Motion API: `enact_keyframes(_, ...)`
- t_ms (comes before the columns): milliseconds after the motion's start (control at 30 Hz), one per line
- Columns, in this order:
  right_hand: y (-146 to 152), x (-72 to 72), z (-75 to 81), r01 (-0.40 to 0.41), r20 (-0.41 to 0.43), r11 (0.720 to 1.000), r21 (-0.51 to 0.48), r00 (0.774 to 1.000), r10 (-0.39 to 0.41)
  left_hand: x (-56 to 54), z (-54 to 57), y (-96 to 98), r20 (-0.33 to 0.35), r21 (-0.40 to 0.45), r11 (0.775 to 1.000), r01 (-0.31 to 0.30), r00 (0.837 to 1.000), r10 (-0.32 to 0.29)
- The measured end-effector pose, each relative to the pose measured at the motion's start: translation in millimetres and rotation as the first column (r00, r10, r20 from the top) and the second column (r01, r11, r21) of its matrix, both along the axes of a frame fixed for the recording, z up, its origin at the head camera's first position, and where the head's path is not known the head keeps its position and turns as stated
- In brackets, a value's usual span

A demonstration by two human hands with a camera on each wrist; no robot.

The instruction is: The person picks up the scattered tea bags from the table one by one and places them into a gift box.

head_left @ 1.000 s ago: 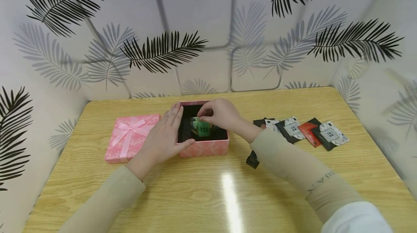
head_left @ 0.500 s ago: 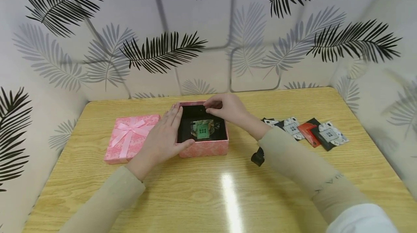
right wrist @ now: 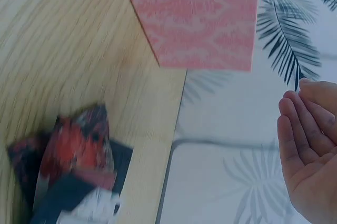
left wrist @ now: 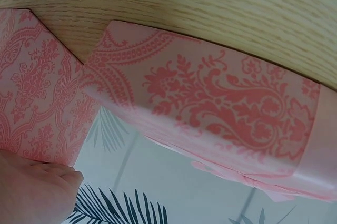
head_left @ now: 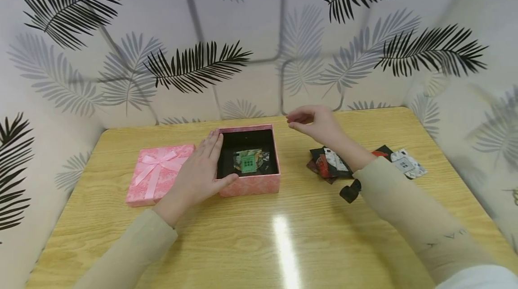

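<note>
While straight-fingered left grip [head_left: 199, 166] touches pink box [head_left: 252, 186] — right grip [head_left: 319, 124] apart, loosely curled, empty.

The left hand [head_left: 198, 167] has straight fingers [head_left: 211, 146] and thumb [head_left: 226, 182] spread, while the right hand [head_left: 319, 125] hovers, loosely bent.

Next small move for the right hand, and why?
I'd probably lower the right hand to the packets on the table and pinch one: it looks empty, the box is open with a green-labelled packet inside, and the left hand rests against the box.
</note>
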State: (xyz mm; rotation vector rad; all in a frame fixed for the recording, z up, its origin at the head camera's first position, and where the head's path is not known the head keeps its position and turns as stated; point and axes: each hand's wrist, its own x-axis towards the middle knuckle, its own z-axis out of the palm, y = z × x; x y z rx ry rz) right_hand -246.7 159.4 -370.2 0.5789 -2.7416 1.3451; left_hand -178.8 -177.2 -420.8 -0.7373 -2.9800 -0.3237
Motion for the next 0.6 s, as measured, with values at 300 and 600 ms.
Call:
enact_keyframes(300,52,7.2,6.2,0.078,0.026,0.997,-0.020,0.997,-0.078,-0.6,-0.6,-0.8,-0.014,0.010,1.000,0.008,1.000,-0.007)
enact_keyframes(600,100,15.5,2.2,0.191,-0.021,0.982,0.003,0.981,-0.191,-0.2,-1.1,0.6,0.014,0.022,1.000,-0.009,1.000,0.009)
